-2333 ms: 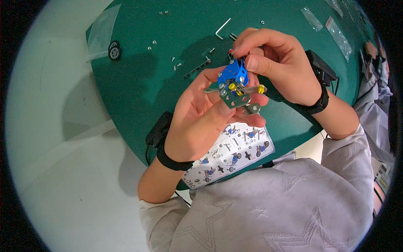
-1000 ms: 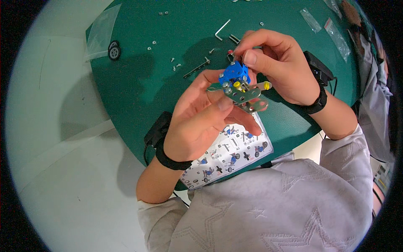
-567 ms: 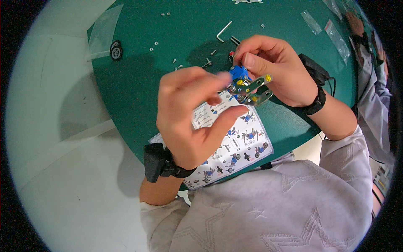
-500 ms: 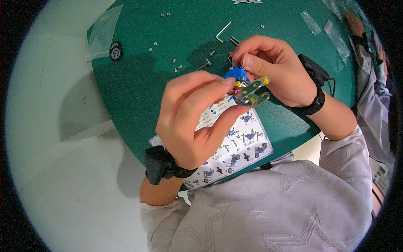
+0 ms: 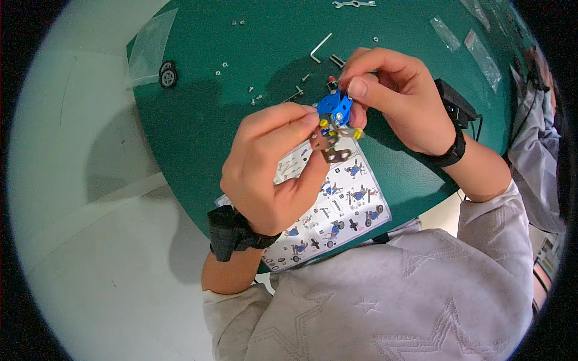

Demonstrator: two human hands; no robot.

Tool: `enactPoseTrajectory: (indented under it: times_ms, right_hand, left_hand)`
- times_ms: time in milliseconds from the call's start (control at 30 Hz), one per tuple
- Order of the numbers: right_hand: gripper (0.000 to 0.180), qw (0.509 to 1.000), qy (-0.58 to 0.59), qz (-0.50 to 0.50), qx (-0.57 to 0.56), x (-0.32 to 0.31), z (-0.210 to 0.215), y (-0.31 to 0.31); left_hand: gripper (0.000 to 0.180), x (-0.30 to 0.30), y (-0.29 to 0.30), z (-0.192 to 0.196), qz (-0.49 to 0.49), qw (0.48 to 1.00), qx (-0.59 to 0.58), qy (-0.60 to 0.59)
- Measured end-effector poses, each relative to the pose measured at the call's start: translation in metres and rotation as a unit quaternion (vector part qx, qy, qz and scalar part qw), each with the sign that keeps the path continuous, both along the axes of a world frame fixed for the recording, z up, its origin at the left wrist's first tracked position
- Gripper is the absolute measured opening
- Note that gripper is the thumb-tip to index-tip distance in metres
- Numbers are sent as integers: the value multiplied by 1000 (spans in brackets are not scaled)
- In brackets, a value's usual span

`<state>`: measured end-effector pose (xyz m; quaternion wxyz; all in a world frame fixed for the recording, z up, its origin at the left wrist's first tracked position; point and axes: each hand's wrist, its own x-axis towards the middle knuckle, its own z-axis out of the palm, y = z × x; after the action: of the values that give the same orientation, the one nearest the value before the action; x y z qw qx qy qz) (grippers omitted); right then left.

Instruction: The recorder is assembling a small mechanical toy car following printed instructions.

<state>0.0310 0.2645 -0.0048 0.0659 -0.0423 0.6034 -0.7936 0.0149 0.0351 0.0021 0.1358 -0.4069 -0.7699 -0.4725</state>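
Both hands hold a small toy model above the table, made of blue plates, silver perforated metal strips and yellow fasteners. My left hand pinches its left side with thumb and fingers. My right hand grips its right edge between thumb and index finger; the exact contact is partly hidden. A small red-topped piece shows at the model's far end. Beneath the hands lies a printed instruction sheet with pictures of a small vehicle, partly covered by my left hand.
On the green table are an L-shaped hex key, a small wrench, scattered screws and nuts, and black wheels. Plastic bags lie right. A black box stands beside my right wrist. Another person's sleeve is at right.
The toy model has turned in my hands, so its blue plates show more and the metal strips point nearer me. My left hand has shifted slightly left.
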Motion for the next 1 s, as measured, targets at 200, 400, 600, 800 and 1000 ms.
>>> enactPoseTrajectory:
  times_ms: [200, 400, 600, 800, 1000]
  right_hand:
    - [22, 998, 50, 32, 12, 2, 4, 0]
    - [30, 996, 73, 42, -22, 3, 8, -1]
    - [26, 986, 148, 20, 79, 2, 4, 7]
    - [26, 985, 147, 15, 83, 3, 8, 4]
    - [26, 986, 156, 13, 52, 1, 2, 5]
  left_hand:
    - [42, -2, 1, -11, 27, 996, 48, -67]
    - [38, 3, 1, -6, 15, 972, 123, -200]
    - [37, 7, 0, -6, -2, 918, 159, -362]
    - [37, 5, 1, -11, -45, 893, 230, -385]
    - [39, 4, -2, -4, -59, 881, 178, -434]
